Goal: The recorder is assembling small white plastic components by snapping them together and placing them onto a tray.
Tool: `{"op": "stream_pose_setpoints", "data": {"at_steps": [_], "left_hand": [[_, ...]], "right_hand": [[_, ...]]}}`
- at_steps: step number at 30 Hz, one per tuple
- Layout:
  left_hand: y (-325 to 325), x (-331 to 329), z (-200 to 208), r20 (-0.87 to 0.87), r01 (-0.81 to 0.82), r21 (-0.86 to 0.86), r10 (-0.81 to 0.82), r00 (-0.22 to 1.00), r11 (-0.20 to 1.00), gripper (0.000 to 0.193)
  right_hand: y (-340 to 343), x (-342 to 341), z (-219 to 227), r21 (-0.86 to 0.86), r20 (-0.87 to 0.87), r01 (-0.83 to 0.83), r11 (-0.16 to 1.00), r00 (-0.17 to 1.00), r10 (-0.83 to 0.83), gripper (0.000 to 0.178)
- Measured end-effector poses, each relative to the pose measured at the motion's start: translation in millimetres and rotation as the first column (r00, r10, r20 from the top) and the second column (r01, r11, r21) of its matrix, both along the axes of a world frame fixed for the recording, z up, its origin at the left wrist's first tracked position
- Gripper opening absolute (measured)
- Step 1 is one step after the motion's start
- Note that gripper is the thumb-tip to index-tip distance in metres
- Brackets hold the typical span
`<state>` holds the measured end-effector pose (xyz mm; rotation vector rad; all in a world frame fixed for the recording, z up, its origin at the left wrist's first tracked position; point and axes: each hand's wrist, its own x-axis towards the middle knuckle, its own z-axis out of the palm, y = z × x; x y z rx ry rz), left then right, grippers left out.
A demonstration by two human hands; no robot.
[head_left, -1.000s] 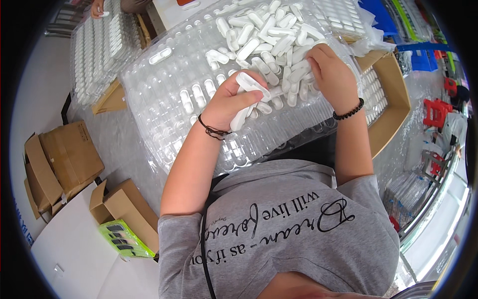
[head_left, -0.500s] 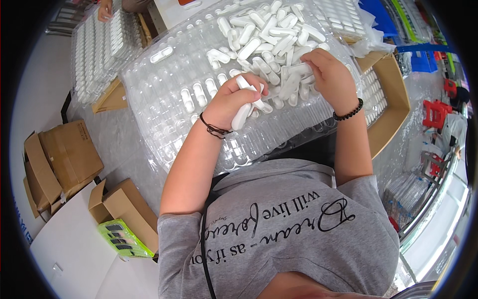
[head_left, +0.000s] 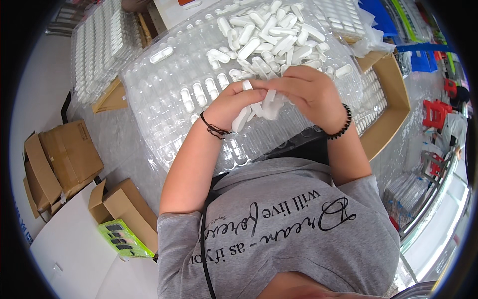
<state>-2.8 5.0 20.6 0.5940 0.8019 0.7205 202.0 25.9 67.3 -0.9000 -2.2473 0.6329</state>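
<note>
Several white oblong plastic pieces (head_left: 241, 118) are gripped in my left hand (head_left: 230, 103), the thumb pressed over them. My right hand (head_left: 311, 94) meets its fingertips, closed on more white pieces (head_left: 272, 105), which look smeared by motion. Both hands hover over the near part of a clear plastic blister tray (head_left: 172, 130) with rows of oblong pockets. Just beyond them, a loose heap of the same white pieces (head_left: 281, 32) lies on the tray. A short row of pieces (head_left: 199, 94) sits in pockets left of my left hand, and a single piece (head_left: 162, 55) lies farther off.
Stacked filled trays (head_left: 102, 55) stand at the far left. An open carton with more filled trays (head_left: 391, 102) is on the right. Cardboard boxes (head_left: 69, 154) stand at left, one beside a green pack (head_left: 124, 239). Red stools (head_left: 435, 113) are farther right.
My right hand has moved left and nearer to me, from the heap's right side to my left hand, bringing white pieces. Another person's hand has left the top left.
</note>
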Motion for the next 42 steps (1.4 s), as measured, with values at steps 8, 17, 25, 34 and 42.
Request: {"op": "stream_pose_setpoints", "data": {"at_steps": [8, 17, 25, 34, 42], "left_hand": [[4.8, -14.6, -4.8, 0.120, 0.122, -0.121, -0.108, 0.987, 0.985, 0.030], [4.2, -9.5, 2.9, 0.001, 0.148, -0.034, -0.148, 0.989, 0.988, 0.029], [2.0, -10.2, -1.3, 0.083, 0.101, -0.035, -0.098, 0.992, 0.994, 0.029], [2.6, -16.0, -13.0, 0.227, 0.048, -0.036, -0.039, 0.973, 0.998, 0.024], [-0.2, -5.0, -5.6, 0.026, -0.083, 0.015, 0.083, 0.996, 0.996, 0.031]], "right_hand": [[-3.1, -9.8, -14.9, 0.251, 0.119, 0.084, 0.964, 0.986, -0.117, 0.030], [-0.3, -7.7, -18.0, 0.127, -0.152, 0.106, 0.986, 0.985, -0.086, 0.042], [-16.2, -22.3, -10.0, -0.598, -0.764, -0.284, 0.749, 0.483, -0.427, 0.045], [-23.5, -18.9, -19.5, -0.449, -0.572, -0.177, 0.876, 0.810, -0.129, 0.031], [-22.2, -20.1, -8.4, -0.280, -0.204, 0.106, 0.954, 0.965, -0.167, 0.024]]}}
